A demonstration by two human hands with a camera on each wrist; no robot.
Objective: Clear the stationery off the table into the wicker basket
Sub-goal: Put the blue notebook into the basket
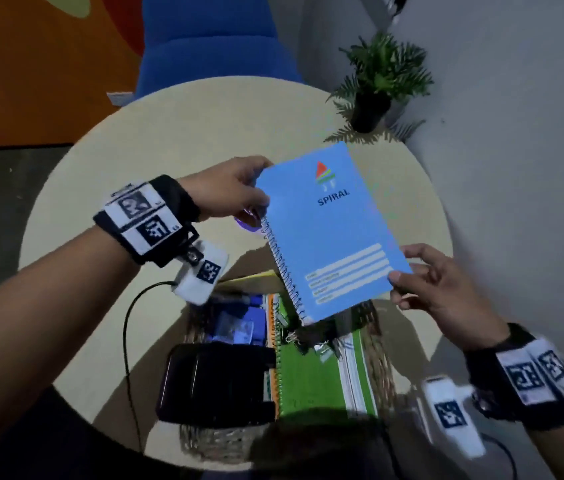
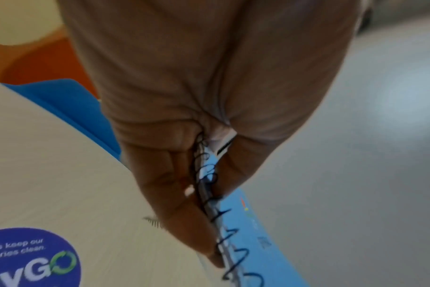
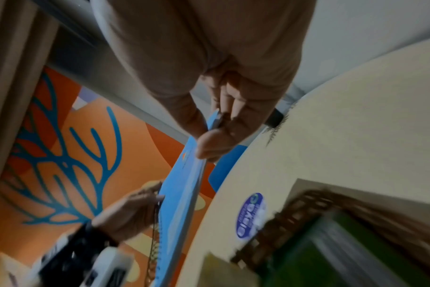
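A light blue spiral notebook (image 1: 329, 230) marked SPIRAL hangs in the air above the round table, tilted over the wicker basket (image 1: 382, 362). My left hand (image 1: 235, 192) pinches its upper left corner at the wire spine (image 2: 209, 194). My right hand (image 1: 436, 285) pinches its lower right corner (image 3: 209, 139). The basket near the front edge holds a green spiral notebook (image 1: 311, 379), a black case (image 1: 214, 382), a blue item (image 1: 235, 323) and binder clips (image 1: 294, 337).
A potted fern (image 1: 381, 81) stands at the table's far right edge. A round purple sticker (image 2: 35, 258) lies on the beige table (image 1: 176, 133). A blue chair (image 1: 211, 46) is beyond the far edge. A black cable (image 1: 128, 341) trails over the table's left front.
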